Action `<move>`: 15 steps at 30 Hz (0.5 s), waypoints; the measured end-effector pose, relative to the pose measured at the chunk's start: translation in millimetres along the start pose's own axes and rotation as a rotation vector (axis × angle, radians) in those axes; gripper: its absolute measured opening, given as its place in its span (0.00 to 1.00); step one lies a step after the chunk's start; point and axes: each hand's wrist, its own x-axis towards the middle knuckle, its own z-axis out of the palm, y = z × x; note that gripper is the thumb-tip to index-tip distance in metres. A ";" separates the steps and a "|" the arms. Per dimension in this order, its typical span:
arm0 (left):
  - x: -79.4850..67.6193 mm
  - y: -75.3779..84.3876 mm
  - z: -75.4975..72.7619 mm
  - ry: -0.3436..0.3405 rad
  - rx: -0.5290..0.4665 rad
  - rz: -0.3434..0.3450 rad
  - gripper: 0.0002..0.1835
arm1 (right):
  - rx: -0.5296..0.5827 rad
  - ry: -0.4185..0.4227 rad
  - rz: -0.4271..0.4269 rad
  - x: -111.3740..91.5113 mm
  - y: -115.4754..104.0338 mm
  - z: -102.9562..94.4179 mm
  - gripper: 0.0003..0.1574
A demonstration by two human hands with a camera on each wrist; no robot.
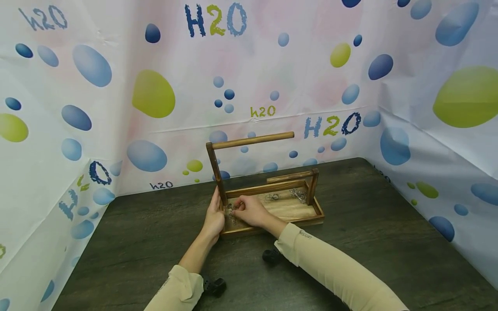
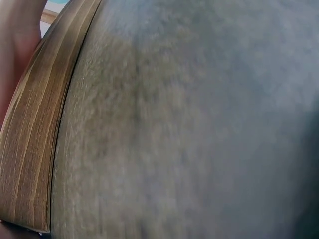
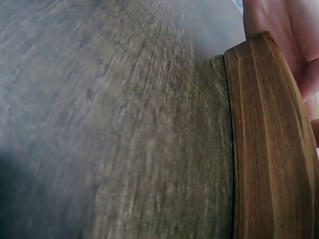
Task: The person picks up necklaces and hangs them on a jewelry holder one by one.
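Note:
A wooden jewelry stand (image 1: 272, 225) with a shallow tray base stands on the dark table; its wall shows close up in both wrist views. My left hand (image 1: 214, 218) rests against the tray's left end, fingers extended up along the outside of the tall post (image 1: 216, 172). Over the left part of the tray, my right hand (image 1: 250, 211) has its fingers curled and seems to pinch a thin silvery chain (image 1: 232, 214); the fingertips partly hide it. More silvery chains (image 1: 298, 195) lie at the tray's right end, and a small bunch of jewelry (image 1: 272, 197) near its middle.
A tall bar (image 1: 253, 140) extends right from the left post, and a lower bar (image 1: 289, 176) extends left from the short right post (image 1: 312, 188). Behind the dark wood-look table (image 1: 155, 242) hangs a white printed sheet (image 1: 241, 65).

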 end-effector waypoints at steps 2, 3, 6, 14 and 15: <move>0.2 0.2 -0.2 -0.001 0.002 0.002 0.54 | -0.017 0.000 0.003 0.7 -0.9 0.7 0.15; 0.0 0.5 -0.1 -0.002 0.002 0.002 0.54 | -0.024 -0.001 0.006 1.0 -1.5 0.8 0.15; 0.0 1.1 -0.5 -0.006 -0.001 -0.004 0.54 | -0.058 -0.001 0.015 2.2 -1.9 1.7 0.16; -1.5 0.8 -0.7 -0.015 0.004 -0.008 0.52 | -0.100 -0.022 0.020 5.3 -1.6 4.0 0.14; -1.4 0.4 -1.1 -0.017 0.003 -0.004 0.52 | -0.102 -0.024 0.018 5.7 -1.8 4.3 0.14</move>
